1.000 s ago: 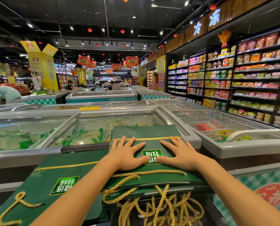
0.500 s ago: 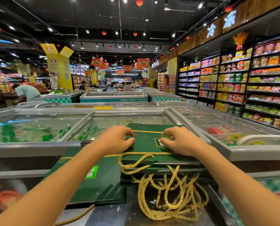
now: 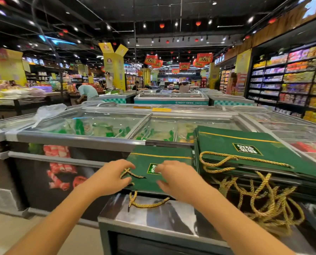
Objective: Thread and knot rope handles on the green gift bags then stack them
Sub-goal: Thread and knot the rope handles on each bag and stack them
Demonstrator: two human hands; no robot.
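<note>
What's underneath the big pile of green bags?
Gold rope handles spill out from under the pile of green bags at its front edge. It seems to rest on the freezer rim. The surface right beneath is covered, so I cannot tell more.

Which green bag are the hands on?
The single green gift bag, lying flat by itself, left of the stack of bags. Both the left hand and right hand are at it; the stack sits apart, untouched.

Glass-topped chest freezers (image 3: 105,124) fill the supermarket floor, stocked shelves (image 3: 290,80) line the right, red banners (image 3: 204,57) hang overhead.
</note>
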